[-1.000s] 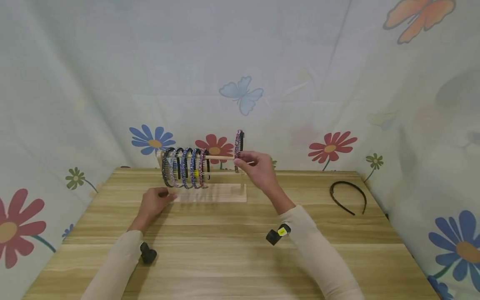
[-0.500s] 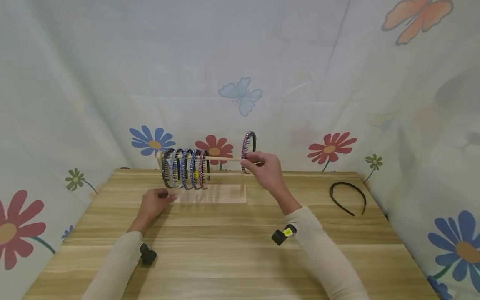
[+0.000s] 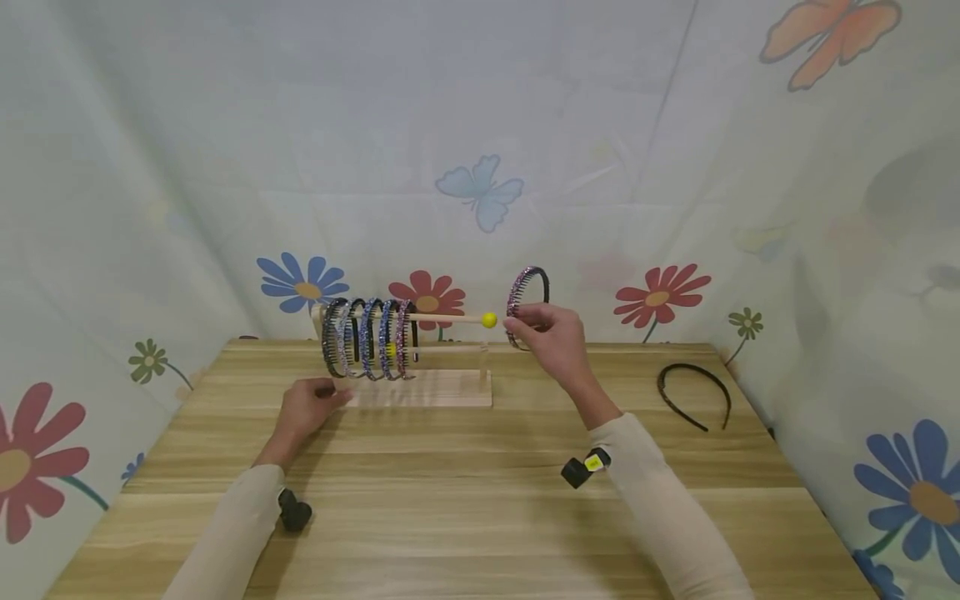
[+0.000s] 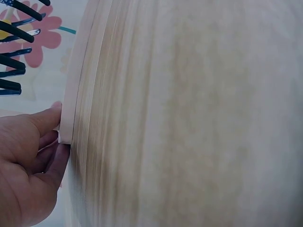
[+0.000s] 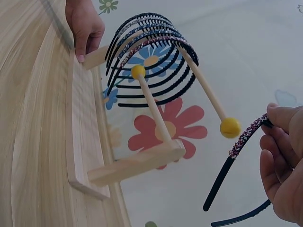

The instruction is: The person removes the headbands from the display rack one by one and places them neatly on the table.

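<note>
My right hand (image 3: 553,340) pinches a headband (image 3: 517,292) with pink glitter and black comb teeth, held upright just right of the yellow ball (image 3: 489,320) on the upper rod's end. In the right wrist view the headband's (image 5: 247,137) two black ends hang below the fingers, apart from the rod. Several glittery headbands (image 3: 367,337) in black, silver, blue and pink hang at the left on the wooden headband stand (image 3: 450,388). My left hand (image 3: 306,410) holds the left end of its base, thumb and fingers at the corner of the wood (image 4: 71,109) in the left wrist view.
A plain dark headband (image 3: 693,367) lies on the wood-grain table (image 3: 420,508) at the right. A second, shorter rod with a yellow ball (image 5: 138,72) stands on the stand's near arm (image 5: 142,163). A flower-printed cloth (image 3: 360,167) hangs behind the table.
My right hand has moved right with the pink headband, past the rod's end, so the yellow ball now shows. The headband has turned slightly, showing more of its arch. The left hand stays put.
</note>
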A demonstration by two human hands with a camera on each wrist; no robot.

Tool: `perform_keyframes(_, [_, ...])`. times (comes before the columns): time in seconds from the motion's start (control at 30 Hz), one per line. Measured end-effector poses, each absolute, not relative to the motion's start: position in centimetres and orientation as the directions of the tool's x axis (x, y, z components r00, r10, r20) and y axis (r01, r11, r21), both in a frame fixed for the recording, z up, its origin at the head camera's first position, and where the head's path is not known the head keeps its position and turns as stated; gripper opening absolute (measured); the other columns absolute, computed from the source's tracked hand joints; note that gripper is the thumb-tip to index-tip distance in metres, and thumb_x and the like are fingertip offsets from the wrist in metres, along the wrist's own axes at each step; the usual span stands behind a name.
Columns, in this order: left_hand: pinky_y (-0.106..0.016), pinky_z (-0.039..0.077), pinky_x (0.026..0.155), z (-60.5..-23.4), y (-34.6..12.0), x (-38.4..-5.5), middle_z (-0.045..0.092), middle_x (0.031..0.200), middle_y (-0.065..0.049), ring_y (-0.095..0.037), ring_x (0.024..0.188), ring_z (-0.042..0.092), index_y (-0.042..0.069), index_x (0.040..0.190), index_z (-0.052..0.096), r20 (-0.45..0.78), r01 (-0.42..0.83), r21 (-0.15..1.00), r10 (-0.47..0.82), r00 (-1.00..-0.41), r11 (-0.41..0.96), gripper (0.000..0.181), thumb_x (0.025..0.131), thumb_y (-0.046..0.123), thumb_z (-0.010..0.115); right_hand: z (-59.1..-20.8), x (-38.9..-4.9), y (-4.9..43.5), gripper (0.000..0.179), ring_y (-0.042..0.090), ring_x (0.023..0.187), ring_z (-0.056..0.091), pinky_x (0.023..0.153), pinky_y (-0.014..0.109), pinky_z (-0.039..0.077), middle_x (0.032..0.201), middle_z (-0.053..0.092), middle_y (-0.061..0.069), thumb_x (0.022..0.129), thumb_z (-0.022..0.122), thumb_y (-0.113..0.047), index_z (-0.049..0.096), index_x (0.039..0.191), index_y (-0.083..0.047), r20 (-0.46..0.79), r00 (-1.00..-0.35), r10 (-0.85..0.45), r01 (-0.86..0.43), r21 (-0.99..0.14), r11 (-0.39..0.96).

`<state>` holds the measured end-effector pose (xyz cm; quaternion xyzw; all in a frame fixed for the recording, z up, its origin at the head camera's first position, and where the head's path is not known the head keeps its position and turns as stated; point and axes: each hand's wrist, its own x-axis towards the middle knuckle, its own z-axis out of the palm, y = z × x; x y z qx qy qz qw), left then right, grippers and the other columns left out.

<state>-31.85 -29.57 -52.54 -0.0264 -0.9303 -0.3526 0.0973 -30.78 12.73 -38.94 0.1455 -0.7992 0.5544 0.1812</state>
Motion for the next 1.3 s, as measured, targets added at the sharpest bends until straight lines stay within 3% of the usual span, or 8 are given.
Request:
perform_keyframes(0.63, [-0.033, 0.044, 0.064, -52.5, -29.6, -31.7, 0.072, 0.085, -0.013, -0.020, 0.072, 0.055, -0.003, 0.099, 0.076, 0.202, 0.132, 0.657, -0.005, -0.979, 0.742, 0.029, 0.095, 0.026, 0.075, -40.5, -31.1, 17.5, 0.032, 0.021, 0.089, 0.068, 0.074, 0.029, 0.053, 0.096, 0.076, 0.009, 0.089, 0.081, -0.037, 0.077, 0.105, -0.009, 0.399, -0.913, 0.082, -0.326, -0.836, 0.441])
perform_keyframes(0.87, [-0.035, 0.050, 0.072, -52.5, -29.7, -31.7, 0.076, 0.099, -0.019, -0.023, 0.083, 0.065, -0.005, 0.109, 0.075, 0.198, 0.124, 0.657, -0.011, -0.980, 0.744, 0.036, 0.095, 0.029, 0.075, -42.1, -31.6, 18.9, 0.032, 0.021, 0.089, 0.071, 0.072, 0.025, 0.053, 0.095, 0.076, 0.010, 0.088, 0.082, -0.037, 0.078, 0.103, -0.008, 0.368, -0.921, 0.130, -0.277, -0.851, 0.447])
perform_keyframes(0.97, [-0.036, 0.048, 0.070, -52.6, -29.8, -31.8, 0.075, 0.094, -0.017, -0.023, 0.078, 0.062, -0.005, 0.106, 0.075, 0.196, 0.130, 0.660, -0.003, -0.981, 0.740, 0.034, 0.095, 0.027, 0.075, -42.9, -31.9, 19.5, 0.031, 0.022, 0.088, 0.072, 0.072, 0.024, 0.053, 0.095, 0.077, 0.010, 0.088, 0.083, -0.035, 0.078, 0.102, -0.008, 0.362, -0.920, 0.150, -0.260, -0.851, 0.457])
perform_keyframes(1.1, [-0.035, 0.044, 0.066, -52.7, -29.8, -31.9, 0.072, 0.084, -0.011, -0.022, 0.071, 0.053, -0.002, 0.099, 0.076, 0.199, 0.132, 0.664, -0.003, -0.980, 0.736, 0.028, 0.095, 0.025, 0.075, -43.7, -32.0, 20.2, 0.031, 0.023, 0.089, 0.072, 0.073, 0.028, 0.054, 0.095, 0.077, 0.011, 0.087, 0.084, -0.035, 0.078, 0.101, -0.007, 0.347, -0.922, 0.172, -0.230, -0.848, 0.477])
perform_keyframes(1.3, [-0.035, 0.047, 0.068, -52.6, -29.8, -31.9, 0.075, 0.092, -0.015, -0.021, 0.074, 0.057, -0.004, 0.104, 0.076, 0.199, 0.133, 0.658, -0.001, -0.980, 0.741, 0.031, 0.095, 0.026, 0.075, -44.9, -32.2, 21.0, 0.029, 0.025, 0.090, 0.072, 0.076, 0.035, 0.054, 0.095, 0.077, 0.011, 0.088, 0.083, -0.034, 0.078, 0.100, -0.008, 0.316, -0.927, 0.200, -0.174, -0.839, 0.516])
